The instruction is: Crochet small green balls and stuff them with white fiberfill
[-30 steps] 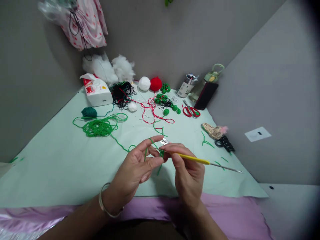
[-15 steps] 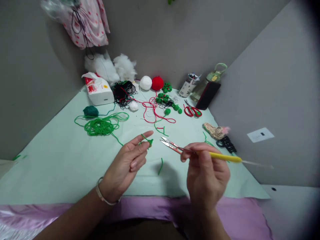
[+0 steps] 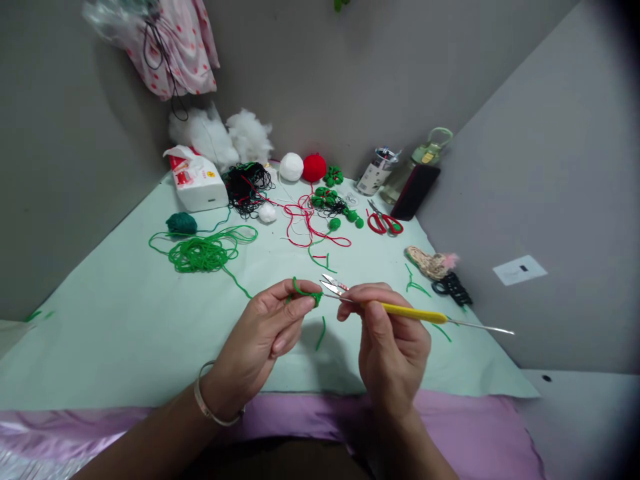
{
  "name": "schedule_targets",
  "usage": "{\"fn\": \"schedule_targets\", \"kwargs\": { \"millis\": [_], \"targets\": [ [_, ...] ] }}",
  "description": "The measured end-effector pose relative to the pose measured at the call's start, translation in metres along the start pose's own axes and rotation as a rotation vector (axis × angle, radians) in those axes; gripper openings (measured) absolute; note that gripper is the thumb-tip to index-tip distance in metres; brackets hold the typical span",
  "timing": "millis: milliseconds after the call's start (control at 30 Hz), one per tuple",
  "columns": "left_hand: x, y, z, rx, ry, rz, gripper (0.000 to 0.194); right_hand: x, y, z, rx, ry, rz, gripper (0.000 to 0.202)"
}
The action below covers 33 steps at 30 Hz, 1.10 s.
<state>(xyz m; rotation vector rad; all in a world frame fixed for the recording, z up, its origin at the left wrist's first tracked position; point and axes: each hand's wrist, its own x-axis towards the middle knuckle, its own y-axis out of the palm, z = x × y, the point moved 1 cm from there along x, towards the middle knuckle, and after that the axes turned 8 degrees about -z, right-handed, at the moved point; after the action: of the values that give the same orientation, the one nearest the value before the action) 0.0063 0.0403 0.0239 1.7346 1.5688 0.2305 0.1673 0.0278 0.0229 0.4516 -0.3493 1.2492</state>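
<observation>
My left hand (image 3: 270, 327) pinches a small green crocheted piece (image 3: 311, 295) between thumb and forefinger, with a short yarn tail arching over the fingers. My right hand (image 3: 387, 340) grips a pair of thread snips (image 3: 334, 287) together with a yellow-handled crochet hook (image 3: 425, 316) whose metal shaft points right. The snip blades sit just right of the green piece, almost touching it. A cut length of green yarn (image 3: 320, 333) lies on the pale green table cover (image 3: 125, 333) below my hands.
A loose heap of green yarn (image 3: 203, 252) and a dark green ball (image 3: 180, 223) lie at left. Further back are a tissue pack (image 3: 196, 180), stuffing (image 3: 220, 137), black and red threads (image 3: 250, 183), red scissors (image 3: 384, 222), a cup (image 3: 376, 172) and a bottle (image 3: 425, 155).
My hands parted half a second ago after a yarn end dropped to the table. Now they have come back together, snips close beside the green piece again.
</observation>
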Motion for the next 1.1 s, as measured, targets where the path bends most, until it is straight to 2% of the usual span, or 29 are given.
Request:
{"fn": "schedule_targets", "kwargs": {
  "millis": [833, 1000, 1100],
  "targets": [
    [0.001, 0.0009, 0.0022, 0.039, -0.022, 0.031, 0.013, -0.0035, 0.0008, 0.0003, -0.173, -0.102, -0.01, 0.021],
    [0.0007, 0.0034, 0.0041, 0.023, -0.044, 0.079, 0.019, -0.0045, 0.0024, -0.0017, -0.095, -0.079, 0.073, 0.021],
    [-0.0009, 0.0044, 0.0024, 0.025, -0.041, 0.069, 0.027, -0.0038, 0.003, -0.0044, 0.008, -0.026, 0.088, 0.021]
  ]
}}
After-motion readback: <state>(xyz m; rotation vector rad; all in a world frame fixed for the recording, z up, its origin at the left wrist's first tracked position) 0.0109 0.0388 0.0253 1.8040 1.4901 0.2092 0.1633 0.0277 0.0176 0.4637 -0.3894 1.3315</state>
